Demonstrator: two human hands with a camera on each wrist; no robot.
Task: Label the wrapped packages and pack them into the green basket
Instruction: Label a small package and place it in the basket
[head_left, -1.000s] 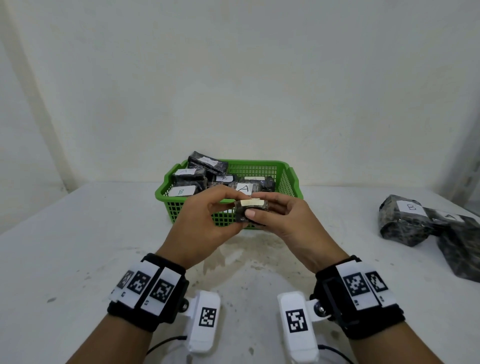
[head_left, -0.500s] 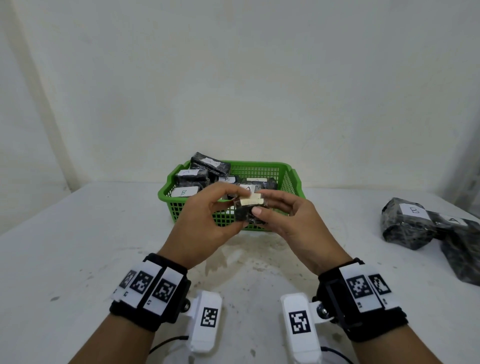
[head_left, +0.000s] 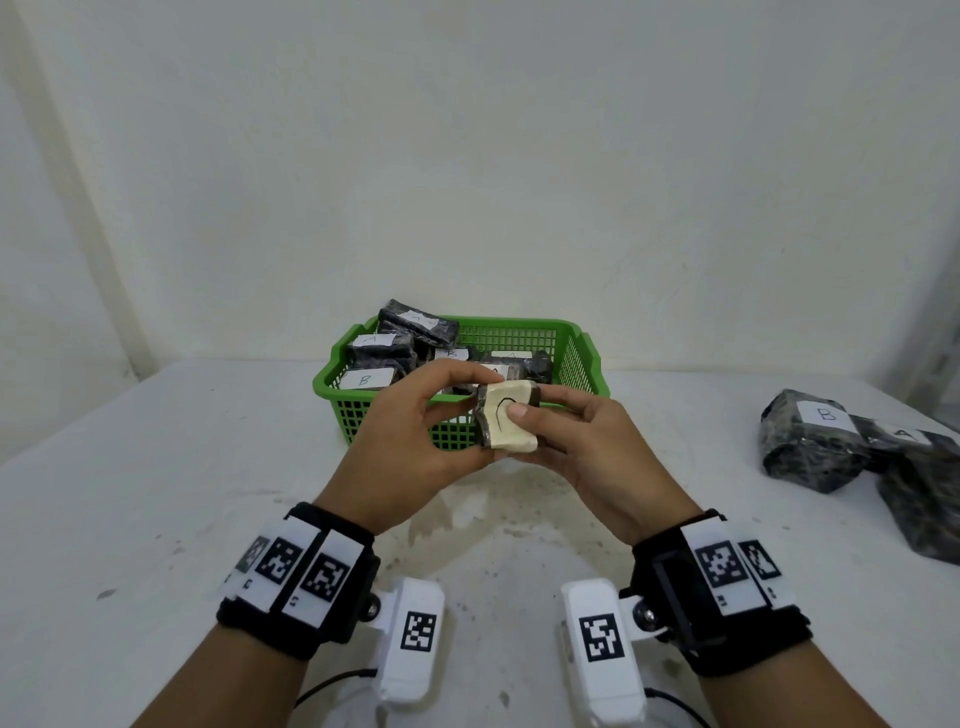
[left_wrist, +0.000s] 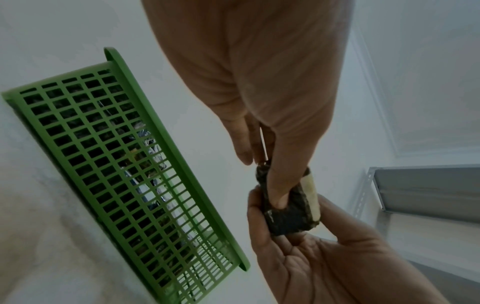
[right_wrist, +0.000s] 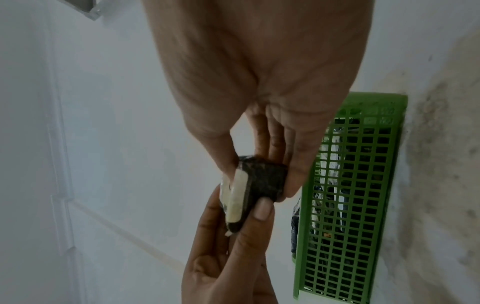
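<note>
Just in front of the green basket (head_left: 574, 358), both hands hold one small dark wrapped package (head_left: 485, 415) above the table. Its cream label (head_left: 506, 423) faces me and bears a curved black pen mark. My left hand (head_left: 457, 415) grips the package's left side between thumb and fingers. From the right, my right hand (head_left: 535, 410) pinches it, thumb pressed on the label. In the left wrist view the package (left_wrist: 288, 211) shows its dark side beside the basket (left_wrist: 116, 164). The right wrist view shows the package (right_wrist: 262, 179) with the label (right_wrist: 236, 195) edge-on.
Several labelled dark packages (head_left: 374, 356) marked A and B lie in the basket. More dark packages lie on the white table at the right: one marked B (head_left: 810, 441), one marked A (head_left: 904, 436). A metal shelf (left_wrist: 415, 191) stands off to the side.
The package has been tipped towards me, so the label, earlier seen edge-on on top, now faces me with its pen mark. Both hands kept their hold.
</note>
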